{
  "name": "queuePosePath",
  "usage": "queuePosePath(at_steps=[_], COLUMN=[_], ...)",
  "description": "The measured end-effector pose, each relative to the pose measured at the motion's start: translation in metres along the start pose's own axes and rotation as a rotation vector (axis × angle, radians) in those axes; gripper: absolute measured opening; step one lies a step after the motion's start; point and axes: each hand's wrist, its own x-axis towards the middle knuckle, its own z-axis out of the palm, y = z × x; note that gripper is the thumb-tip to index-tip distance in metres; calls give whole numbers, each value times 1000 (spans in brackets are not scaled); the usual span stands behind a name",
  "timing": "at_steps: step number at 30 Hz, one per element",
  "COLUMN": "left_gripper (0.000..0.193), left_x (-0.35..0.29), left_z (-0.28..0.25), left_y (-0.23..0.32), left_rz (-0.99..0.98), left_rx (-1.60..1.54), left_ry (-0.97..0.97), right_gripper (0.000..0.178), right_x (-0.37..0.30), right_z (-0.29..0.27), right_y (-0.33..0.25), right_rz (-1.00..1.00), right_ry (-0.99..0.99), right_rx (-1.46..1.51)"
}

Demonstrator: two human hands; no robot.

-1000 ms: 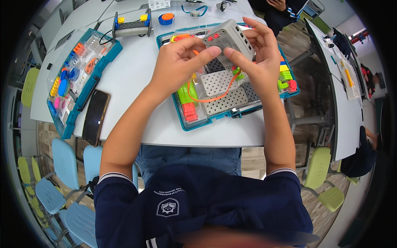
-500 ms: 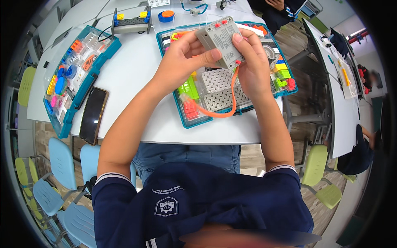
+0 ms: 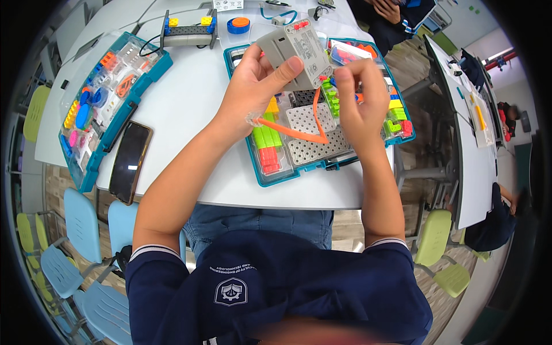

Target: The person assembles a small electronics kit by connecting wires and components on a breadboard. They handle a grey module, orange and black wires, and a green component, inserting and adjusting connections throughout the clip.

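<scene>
The grey block [image 3: 305, 54], tilted with a labelled face up, is held in the air over the far edge of the open teal-edged case [image 3: 265, 181], which lies toward the near edge of the white table [image 3: 172, 172]. Red pegs [image 3: 300, 25] sit at its far end, with more at its near corner. The step in hand looks like working at that peg corner, where the upper end of an orange strip [image 3: 302, 137] meets the block's underside; whether it is fastened there cannot be told. The next move seems to call for a steady left grip and a precise fingertip pinch from the right. The left hand [image 3: 247, 86] grasps the block's left side, thumb across the top. The right hand [image 3: 365, 95] is half curled just beside the peg corner; whether it touches the block or pinches something small, I cannot tell.
</scene>
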Motion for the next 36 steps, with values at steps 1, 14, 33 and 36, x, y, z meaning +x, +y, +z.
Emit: queuePosePath(at_steps=[1,14,33,36], left_gripper=[63,68,67,57], left_x=[0,-3,19,25], left_z=[0,2,-41,-48], left_y=[1,1,17,23], left_rz=[21,170,539,519], left_rx=[21,181,487,444], left_ry=[24,-37,94,166], right_gripper=[22,27,33,33], right_x=[-1,-9,43,54], right_z=[2,12,47,58], right_y=[-1,-13,-13,-13], right_rz=[-38,256,460,400], right_ry=[-38,-211,-352,-361], right_rx=[-28,249,659,631])
